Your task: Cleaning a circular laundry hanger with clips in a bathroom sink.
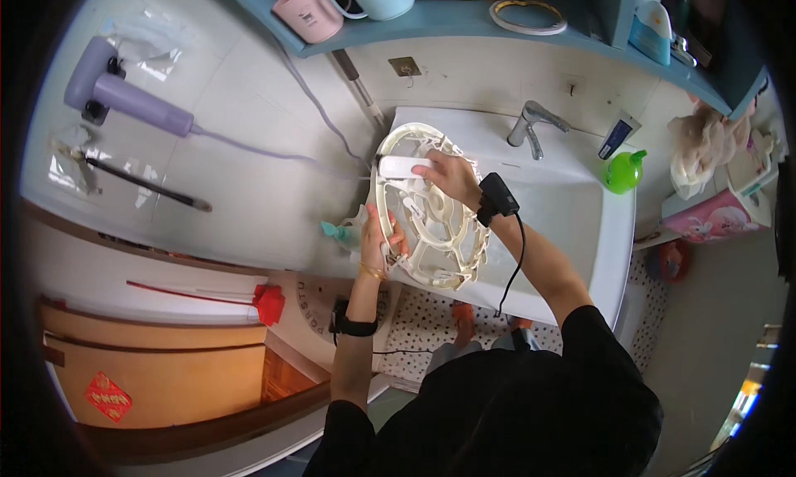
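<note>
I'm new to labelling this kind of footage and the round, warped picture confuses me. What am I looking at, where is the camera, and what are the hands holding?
There is no machine here: a person works with two bare hands. The single picture comes from a wide fisheye camera worn on the person's head, looking down, so straight edges bend near the rim and the forearms enter from below.

The person stands at a white washbasin with a metal tap. Both hands hold a cream round plastic clip hanger over the basin's left edge. The left hand grips its lower left rim; the right hand holds its white top piece. Each wrist wears a small black device.

Around it: a green pump bottle on the basin's far corner, a lilac hairdryer on the tiled wall, and a pink cup on the blue shelf above.
</note>
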The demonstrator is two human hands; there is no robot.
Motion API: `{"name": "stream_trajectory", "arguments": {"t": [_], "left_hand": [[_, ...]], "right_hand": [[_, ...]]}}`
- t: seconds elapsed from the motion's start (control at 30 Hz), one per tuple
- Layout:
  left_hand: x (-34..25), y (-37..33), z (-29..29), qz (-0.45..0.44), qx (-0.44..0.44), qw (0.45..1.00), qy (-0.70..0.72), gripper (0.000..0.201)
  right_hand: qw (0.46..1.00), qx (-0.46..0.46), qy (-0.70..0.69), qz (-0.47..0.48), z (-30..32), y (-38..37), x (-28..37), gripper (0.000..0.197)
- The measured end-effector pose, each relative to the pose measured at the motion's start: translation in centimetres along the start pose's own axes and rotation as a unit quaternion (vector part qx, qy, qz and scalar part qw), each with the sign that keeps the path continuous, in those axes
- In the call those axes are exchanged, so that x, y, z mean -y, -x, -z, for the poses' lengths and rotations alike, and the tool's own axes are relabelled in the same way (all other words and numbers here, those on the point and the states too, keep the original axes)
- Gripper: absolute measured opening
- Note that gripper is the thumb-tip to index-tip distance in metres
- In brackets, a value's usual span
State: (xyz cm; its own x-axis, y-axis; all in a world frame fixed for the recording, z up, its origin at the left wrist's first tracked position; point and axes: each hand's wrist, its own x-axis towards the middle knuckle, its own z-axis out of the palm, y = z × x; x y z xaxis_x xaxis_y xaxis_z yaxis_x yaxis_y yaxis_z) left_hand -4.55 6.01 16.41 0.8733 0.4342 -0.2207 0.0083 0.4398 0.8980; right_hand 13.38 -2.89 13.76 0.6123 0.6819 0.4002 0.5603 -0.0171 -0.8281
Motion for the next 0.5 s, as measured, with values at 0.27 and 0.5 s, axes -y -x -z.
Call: {"name": "stream_trajectory", "arguments": {"t": [0.27, 0.5], "left_hand": [[0.3, -0.2, 1.0, -0.022, -0.001, 1.000, -0.004, 0.053], [0.0, -0.2, 0.3, -0.013, -0.015, 1.000, 0.002, 0.053]], "right_hand": [[0.957, -0.050, -0.213, -0.192, -3.7, 1.2, 0.0, 0.047], [0.952, -0.039, -0.232, -0.197, -2.6, 1.5, -0.6, 0.041]]}}
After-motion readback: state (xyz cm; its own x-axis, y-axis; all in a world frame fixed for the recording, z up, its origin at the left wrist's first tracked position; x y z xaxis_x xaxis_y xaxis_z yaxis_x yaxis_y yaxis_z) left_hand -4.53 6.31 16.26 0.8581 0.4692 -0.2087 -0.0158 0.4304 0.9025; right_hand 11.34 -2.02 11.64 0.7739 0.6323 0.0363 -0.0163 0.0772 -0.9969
